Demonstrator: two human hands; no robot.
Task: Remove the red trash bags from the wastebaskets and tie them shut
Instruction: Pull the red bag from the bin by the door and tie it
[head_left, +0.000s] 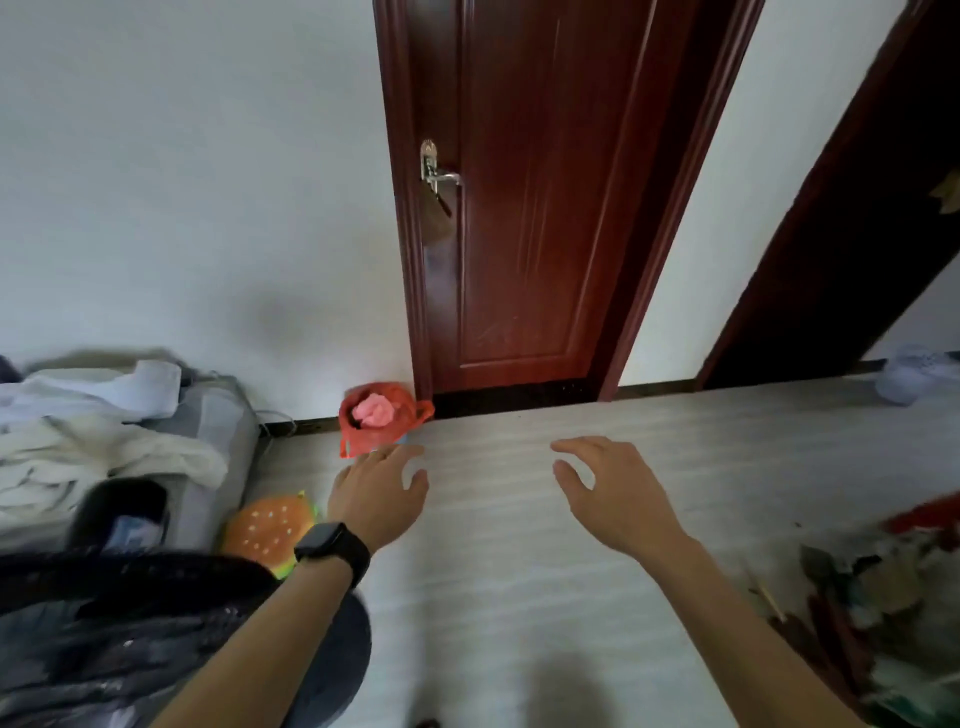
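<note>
**Both hands out and holding nothing, red bag by the door**

Your left hand is stretched forward with its fingers spread and loosely bent, gripping nothing. A black smartwatch sits on that wrist. Your right hand is out beside it, well apart from the left. Its fingers are also spread and relaxed, with the thumb held away from them, and it is empty too. Both hands are above the pale striped floor.

The red trash bag stands on the floor against the white wall, just left of the foot of the dark red door. Its mouth is open and untied, with a loop of red film sticking out to the right. A crumpled pink wad lies inside it. In this view your left fingertips overlap the bag's lower edge, but you cannot tell whether they touch it. The bag covers nearly all of what it lines.

The door is closed, with a metal lever handle on its left side. To your left, a grey sofa carries a heap of white cloth. A hamburger-shaped cushion lies on the floor near your left wrist. A blurred bunch of dried flowers lies at the lower right.
</note>
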